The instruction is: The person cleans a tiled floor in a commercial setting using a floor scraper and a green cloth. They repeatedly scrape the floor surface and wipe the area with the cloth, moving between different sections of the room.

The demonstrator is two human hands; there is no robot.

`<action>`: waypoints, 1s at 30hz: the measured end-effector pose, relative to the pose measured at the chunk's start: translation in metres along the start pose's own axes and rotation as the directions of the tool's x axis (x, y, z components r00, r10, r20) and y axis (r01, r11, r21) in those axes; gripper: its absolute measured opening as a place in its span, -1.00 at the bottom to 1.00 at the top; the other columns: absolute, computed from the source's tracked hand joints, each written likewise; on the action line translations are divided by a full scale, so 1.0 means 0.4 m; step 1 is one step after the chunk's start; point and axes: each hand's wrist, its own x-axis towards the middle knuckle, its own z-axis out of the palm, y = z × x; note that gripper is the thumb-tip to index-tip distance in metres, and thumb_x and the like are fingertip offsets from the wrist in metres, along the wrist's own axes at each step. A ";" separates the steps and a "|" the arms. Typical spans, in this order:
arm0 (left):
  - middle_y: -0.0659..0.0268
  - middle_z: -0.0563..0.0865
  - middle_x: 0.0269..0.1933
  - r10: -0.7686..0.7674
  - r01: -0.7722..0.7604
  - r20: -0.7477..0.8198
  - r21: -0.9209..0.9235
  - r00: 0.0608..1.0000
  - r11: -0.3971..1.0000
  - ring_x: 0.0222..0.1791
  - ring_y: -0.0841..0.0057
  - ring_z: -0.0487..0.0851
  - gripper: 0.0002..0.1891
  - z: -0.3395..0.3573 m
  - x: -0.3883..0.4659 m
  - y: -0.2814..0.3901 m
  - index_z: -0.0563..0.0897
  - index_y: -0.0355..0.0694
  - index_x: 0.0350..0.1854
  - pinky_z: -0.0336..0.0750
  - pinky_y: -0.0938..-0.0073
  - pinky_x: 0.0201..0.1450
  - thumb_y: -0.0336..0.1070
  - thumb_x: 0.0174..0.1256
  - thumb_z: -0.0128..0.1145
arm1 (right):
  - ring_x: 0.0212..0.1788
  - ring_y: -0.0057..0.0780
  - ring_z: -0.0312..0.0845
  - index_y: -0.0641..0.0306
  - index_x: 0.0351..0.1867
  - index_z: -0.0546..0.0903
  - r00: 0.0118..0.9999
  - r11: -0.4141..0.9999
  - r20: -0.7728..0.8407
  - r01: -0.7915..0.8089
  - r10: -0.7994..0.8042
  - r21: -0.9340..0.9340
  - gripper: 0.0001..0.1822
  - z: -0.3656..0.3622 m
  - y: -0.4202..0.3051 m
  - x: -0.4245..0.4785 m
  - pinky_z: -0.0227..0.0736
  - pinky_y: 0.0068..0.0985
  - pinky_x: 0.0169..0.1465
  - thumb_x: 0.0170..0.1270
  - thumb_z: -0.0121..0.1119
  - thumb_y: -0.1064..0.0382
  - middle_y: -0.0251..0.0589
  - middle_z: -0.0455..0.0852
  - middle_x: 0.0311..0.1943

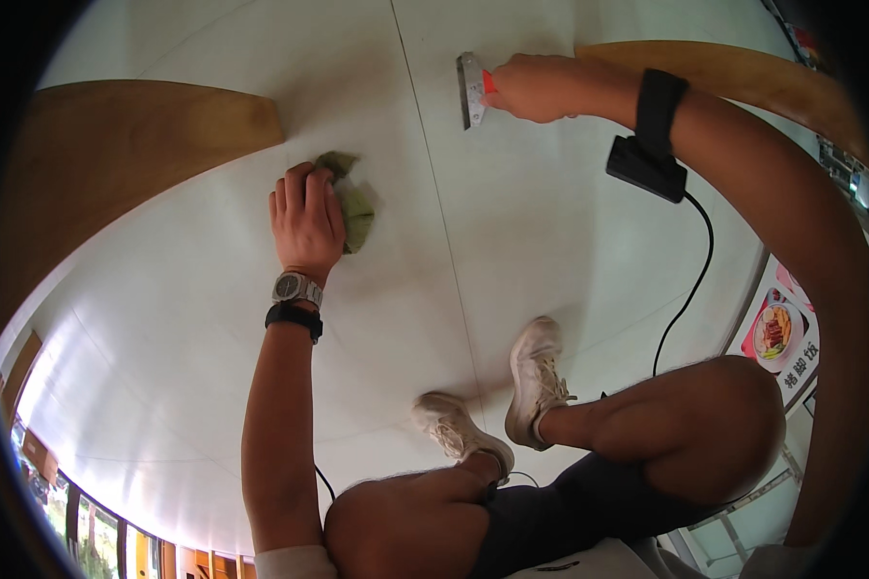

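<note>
My left hand [308, 217] lies on the pale tiled floor [376, 318], its fingers curled over a crumpled green cloth [357, 217] that shows along the hand's right side. Farther right and higher in the view, my right hand [536, 87] is closed around the red handle of a scraper [471, 91]. The scraper's wide metal blade points left, to the right of a dark joint between tiles. Part of the handle is hidden inside my fist. Whether the blade touches the floor I cannot tell.
Brown wooden furniture parts stand at the left [152, 123] and upper right [688, 61]. My shoes [536, 376] are on the floor below the hands. A black cable [708, 246] hangs from a black device on my right wrist. A food picture board [775, 333] is at the right.
</note>
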 end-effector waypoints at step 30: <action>0.21 0.65 0.08 -0.033 0.033 0.001 -0.031 0.999 0.999 0.05 0.15 0.60 -0.83 0.017 0.003 0.006 0.63 -0.16 0.03 0.46 0.13 0.12 -0.36 0.51 0.06 | -0.77 -0.20 0.46 0.43 -0.27 0.50 1.000 0.994 -0.022 -0.009 0.011 0.113 -0.39 0.046 0.029 -0.005 0.52 -0.21 -0.57 0.71 -0.13 -0.18 -0.07 0.55 -0.66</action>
